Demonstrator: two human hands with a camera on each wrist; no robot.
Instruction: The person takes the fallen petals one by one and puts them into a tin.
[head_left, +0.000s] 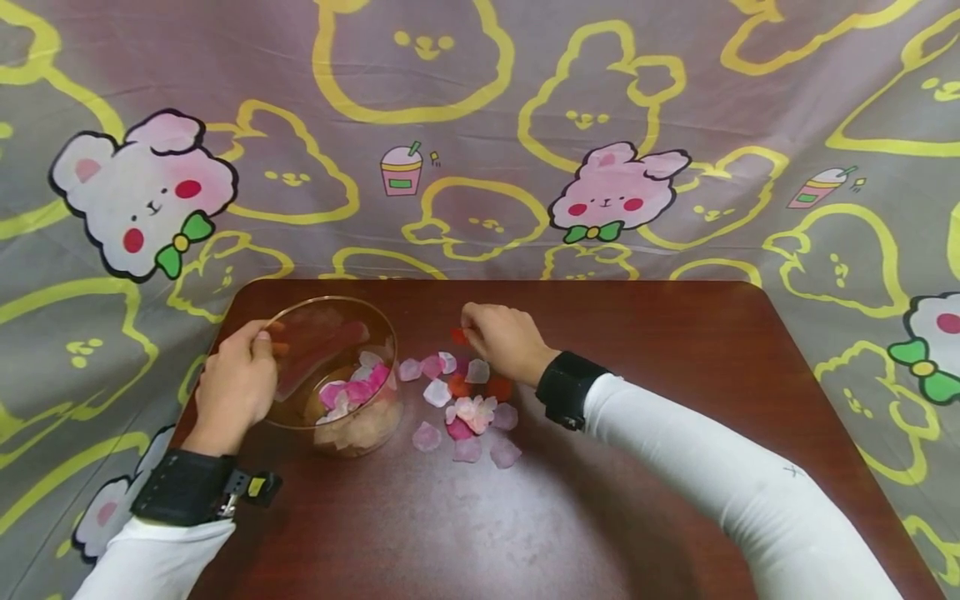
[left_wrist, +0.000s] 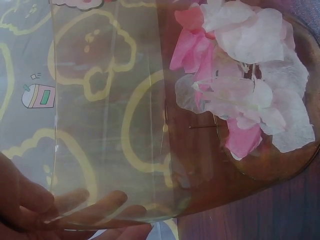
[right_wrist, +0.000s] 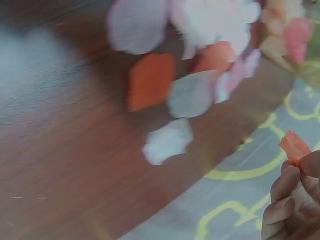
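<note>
Glass bowl (head_left: 330, 375) sitting on the dark wood counter (head_left: 600, 517), tipped toward the loose pile. Left hand (head_left: 236, 379) wrapped round the bowl's near rim, fingers (left_wrist: 95, 205) curled against the glass, seen right through the wall in the wrist view. Bunch of pink and white petals (left_wrist: 245, 95) already down inside the bowl. Just right of the bowl, scattered petals (head_left: 465, 408) in pink, white and orange lying flat on the counter. Right hand (head_left: 506, 340) hovering past the bowl's far right side, fingers (right_wrist: 285, 200) pinching one orange petal (right_wrist: 294, 146). Cartoon bunny cloth (head_left: 615, 192) hanging behind the bowl.
</note>
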